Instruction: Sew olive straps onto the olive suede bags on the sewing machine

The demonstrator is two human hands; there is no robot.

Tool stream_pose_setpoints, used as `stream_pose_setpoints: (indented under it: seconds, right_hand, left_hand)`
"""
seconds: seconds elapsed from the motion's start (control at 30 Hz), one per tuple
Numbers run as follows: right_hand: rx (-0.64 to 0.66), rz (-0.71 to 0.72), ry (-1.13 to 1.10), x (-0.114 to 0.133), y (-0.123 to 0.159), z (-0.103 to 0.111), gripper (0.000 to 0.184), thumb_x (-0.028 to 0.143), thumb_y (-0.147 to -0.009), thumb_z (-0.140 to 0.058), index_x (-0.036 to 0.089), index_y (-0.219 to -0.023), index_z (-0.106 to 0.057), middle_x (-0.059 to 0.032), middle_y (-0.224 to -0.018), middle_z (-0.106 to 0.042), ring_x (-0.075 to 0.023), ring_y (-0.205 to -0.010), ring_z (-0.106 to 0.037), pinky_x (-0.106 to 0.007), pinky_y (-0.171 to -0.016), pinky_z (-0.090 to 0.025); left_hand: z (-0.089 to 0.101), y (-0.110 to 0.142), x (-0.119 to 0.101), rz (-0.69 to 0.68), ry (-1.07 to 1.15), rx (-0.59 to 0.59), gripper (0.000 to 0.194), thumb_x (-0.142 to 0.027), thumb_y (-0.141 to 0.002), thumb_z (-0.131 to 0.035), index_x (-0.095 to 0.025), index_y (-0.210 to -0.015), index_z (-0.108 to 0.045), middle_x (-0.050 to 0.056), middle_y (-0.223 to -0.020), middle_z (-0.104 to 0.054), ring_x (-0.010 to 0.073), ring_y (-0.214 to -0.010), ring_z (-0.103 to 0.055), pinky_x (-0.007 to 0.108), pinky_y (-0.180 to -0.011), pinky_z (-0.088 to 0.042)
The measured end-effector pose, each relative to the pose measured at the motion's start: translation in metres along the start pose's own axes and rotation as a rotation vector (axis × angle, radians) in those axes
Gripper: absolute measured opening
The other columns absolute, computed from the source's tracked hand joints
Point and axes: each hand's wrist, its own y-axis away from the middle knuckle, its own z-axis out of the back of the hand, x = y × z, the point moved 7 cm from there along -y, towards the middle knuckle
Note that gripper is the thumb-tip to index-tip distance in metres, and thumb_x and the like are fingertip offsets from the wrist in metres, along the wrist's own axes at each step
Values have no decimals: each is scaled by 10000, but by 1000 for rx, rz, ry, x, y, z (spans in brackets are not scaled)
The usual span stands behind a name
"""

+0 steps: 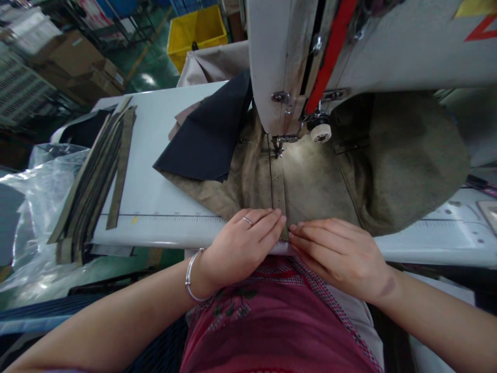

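A large olive-brown fabric piece (310, 191) lies under the needle and presser foot (278, 147) of a sewing machine (287, 62). A narrow olive strip (278, 181) runs along it from the presser foot towards me. My left hand (244, 241), with a ring and a bracelet, is closed on the strip's near end and the fabric, fingertips together. Just right of the strip, my right hand (341, 251) is closed on the fabric's near edge, its fingertips almost meeting the left ones. Both thumbs are largely hidden. A dark navy fabric flap (205, 140) lies over the fabric's left part.
A bundle of olive strips (89, 186) hangs over the left end of the white table (163, 207), beside clear plastic wrap (50, 181). A ruler scale runs along the table's front. Behind stand a yellow crate (198, 33) and cardboard boxes (77, 62).
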Motion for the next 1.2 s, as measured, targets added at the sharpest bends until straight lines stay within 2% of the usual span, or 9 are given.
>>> stream_pose_setpoints:
  seconds: [0.2,0.4,0.53,0.7,0.93,1.2]
  right_hand:
    - [15,-7,-17,2,3,3,294,142,-826,-662,141,-1119,-658,-67,-1103,-700,-177,-1039,-622,-324,-894,-519]
    - [17,-28,-50,2,1,3,299,136,-842,-632,143,-1141,-646,-61,-1089,-699,-171,-1045,-616,-328,-891,-520]
    - [40,-45,-43,0,2,2,284,152,-869,-590,150,-1149,-642,-59,-1121,-687,-171,-1058,-602,-334,-898,-508]
    - [100,-80,-25,-1,5,-2,343,184,-900,-551,162,-1238,-605,-57,-1172,-663,-192,-1044,-593,-368,-873,-512]
    - [127,-89,-47,-2,-4,-1,380,155,-899,-548,166,-1277,-580,-64,-1157,-654,-199,-1051,-573,-375,-885,-512]
    - [159,-111,-46,-16,-17,-3,383,173,-887,-567,177,-1270,-572,-71,-1123,-642,-215,-1007,-566,-395,-844,-518]
  left_hand:
    - [-1,2,1,-15,10,19,386,-195,-975,-430,-80,-1338,-491,113,-1343,-559,243,-1205,-515,395,-990,-480]
    - [7,3,9,49,128,-138,345,-198,-953,-498,-112,-1285,-542,78,-1239,-627,191,-1101,-568,337,-965,-494]
    - [1,4,3,1,111,-95,359,-179,-952,-481,-107,-1301,-530,76,-1257,-624,214,-1130,-563,367,-951,-499]
    - [6,5,5,0,239,-131,294,-210,-907,-570,-145,-1191,-605,58,-1227,-640,196,-1136,-570,358,-976,-491]
    - [7,0,16,50,290,-118,171,-191,-924,-554,-194,-1065,-651,24,-1150,-665,167,-1073,-594,341,-954,-491]
    - [7,-14,34,59,257,-118,187,-248,-947,-528,-203,-1045,-681,30,-1091,-684,169,-1027,-617,352,-921,-506]
